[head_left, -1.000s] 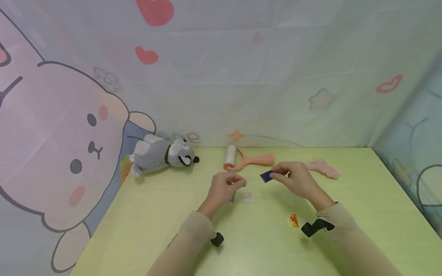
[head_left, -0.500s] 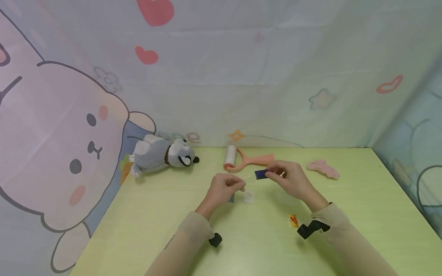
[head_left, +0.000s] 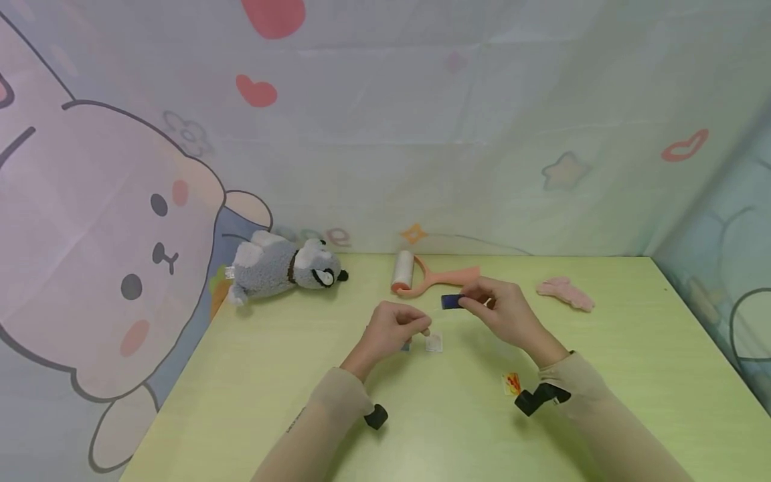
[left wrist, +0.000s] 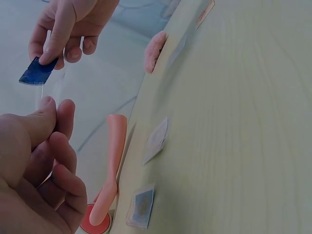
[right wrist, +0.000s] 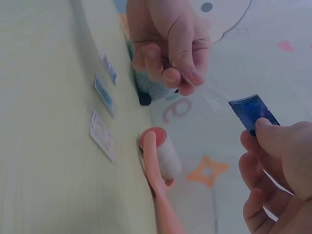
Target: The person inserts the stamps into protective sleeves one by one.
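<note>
My right hand (head_left: 504,313) pinches a small dark blue postage stamp (right wrist: 251,112) with toothed edges between thumb and fingertips, above the table. Facing it, my left hand (head_left: 390,333) pinches a piece of clear film (right wrist: 208,98), perhaps a small sleeve, between thumb and forefinger. The film reaches toward the stamp; whether they touch I cannot tell. Below the hands lie a pale stamp (head_left: 434,343) and a blue-grey stamp (left wrist: 142,208), the latter partly behind my left hand in the head view. The right wrist view shows another bluish stamp (right wrist: 109,68) beside them.
An orange-and-yellow stamp (head_left: 511,383) lies near my right wrist. Toward the back of the table (head_left: 446,428) are a lint roller (head_left: 448,278), a grey plush toy (head_left: 274,271) and a pink fuzzy piece (head_left: 566,293). A printed curtain (head_left: 421,134) hangs behind.
My right hand has moved slightly left with the blue stamp, bringing it closer to my left hand. The stamp has turned more level. My left hand has stayed nearly in place.
</note>
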{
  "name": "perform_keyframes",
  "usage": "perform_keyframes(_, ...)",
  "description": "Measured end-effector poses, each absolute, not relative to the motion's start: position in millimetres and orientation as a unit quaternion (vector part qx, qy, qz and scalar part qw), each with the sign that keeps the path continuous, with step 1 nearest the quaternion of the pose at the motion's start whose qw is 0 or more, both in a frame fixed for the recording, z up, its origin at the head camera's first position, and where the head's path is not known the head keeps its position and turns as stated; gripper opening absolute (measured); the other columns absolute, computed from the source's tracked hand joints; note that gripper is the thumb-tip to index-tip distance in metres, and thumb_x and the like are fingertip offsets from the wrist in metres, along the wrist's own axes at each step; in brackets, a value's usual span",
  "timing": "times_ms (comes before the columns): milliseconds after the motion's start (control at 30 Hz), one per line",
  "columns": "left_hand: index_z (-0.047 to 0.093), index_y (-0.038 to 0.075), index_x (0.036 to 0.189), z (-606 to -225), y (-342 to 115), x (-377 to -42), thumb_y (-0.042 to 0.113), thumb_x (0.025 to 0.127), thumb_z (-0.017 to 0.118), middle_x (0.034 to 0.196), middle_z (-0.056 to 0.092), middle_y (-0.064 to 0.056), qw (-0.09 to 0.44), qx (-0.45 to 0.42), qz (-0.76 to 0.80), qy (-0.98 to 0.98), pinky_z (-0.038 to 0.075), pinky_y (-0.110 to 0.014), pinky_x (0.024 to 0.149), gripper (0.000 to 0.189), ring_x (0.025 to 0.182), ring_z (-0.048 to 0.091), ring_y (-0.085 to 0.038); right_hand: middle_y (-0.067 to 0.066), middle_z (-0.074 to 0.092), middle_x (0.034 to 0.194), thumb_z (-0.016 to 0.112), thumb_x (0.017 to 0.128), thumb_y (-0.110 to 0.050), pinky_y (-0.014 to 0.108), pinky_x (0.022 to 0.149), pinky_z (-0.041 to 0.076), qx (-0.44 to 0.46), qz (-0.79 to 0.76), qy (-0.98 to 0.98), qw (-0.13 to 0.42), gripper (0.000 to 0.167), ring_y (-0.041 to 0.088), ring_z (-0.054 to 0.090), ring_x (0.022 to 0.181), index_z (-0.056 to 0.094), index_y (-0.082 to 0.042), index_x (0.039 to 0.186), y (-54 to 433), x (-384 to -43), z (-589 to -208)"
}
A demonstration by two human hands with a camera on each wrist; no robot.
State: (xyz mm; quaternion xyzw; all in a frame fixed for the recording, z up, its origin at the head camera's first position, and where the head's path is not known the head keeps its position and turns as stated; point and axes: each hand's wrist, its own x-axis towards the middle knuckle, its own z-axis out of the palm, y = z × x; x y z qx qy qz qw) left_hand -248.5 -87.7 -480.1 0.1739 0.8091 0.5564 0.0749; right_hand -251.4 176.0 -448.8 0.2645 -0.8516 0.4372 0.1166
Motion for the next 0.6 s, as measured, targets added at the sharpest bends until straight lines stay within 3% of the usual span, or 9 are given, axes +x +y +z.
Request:
perform_keyframes(233, 0.081, -0.001, 0.104, -478.9, -87.7, -249.3, 0.023, 0.101, 0.074, 0.081, 0.078, -0.001, 0.084, 0.173, 0.567, 0.801, 0.044, -0.023, 0.054, 0.026, 0.054, 0.050, -0.009, -0.006, 0.075, 0.089, 0.076, 0.099, -0.016, 0.028, 0.062, 0.051, 0.266, 0.425, -0.857, 0.120, 0.005, 0.010, 0.064, 0.075, 0.075, -0.017, 0.104, 176.5, -251.9, -450.2)
perform_keyframes(467, 0.080, -0.003, 0.105, -477.6, -89.0, -248.9, 0.022, 0.101, 0.074, 0.086, 0.079, -0.013, 0.092, 0.172, 0.578, 0.792, 0.042, -0.023, 0.053, 0.027, 0.054, 0.050, -0.011, -0.007, 0.074, 0.087, 0.076, 0.099, -0.016, 0.028, 0.062, 0.050, 0.271, 0.412, -0.861, 0.125, 0.003, 0.009, 0.064, 0.074, 0.075, -0.016, 0.102, 178.6, -251.5, -451.0)
perform_keyframes(600, 0.080, -0.003, 0.105, -477.0, -89.0, -248.3, 0.024, 0.101, 0.074, 0.084, 0.079, -0.010, 0.095, 0.172, 0.581, 0.790, 0.042, -0.023, 0.053, 0.028, 0.054, 0.049, -0.010, -0.009, 0.074, 0.086, 0.077, 0.098, -0.015, 0.027, 0.062, 0.050, 0.275, 0.411, -0.860, 0.128, 0.004, 0.008, 0.064, 0.074, 0.075, -0.017, 0.101, 178.9, -251.5, -451.2)
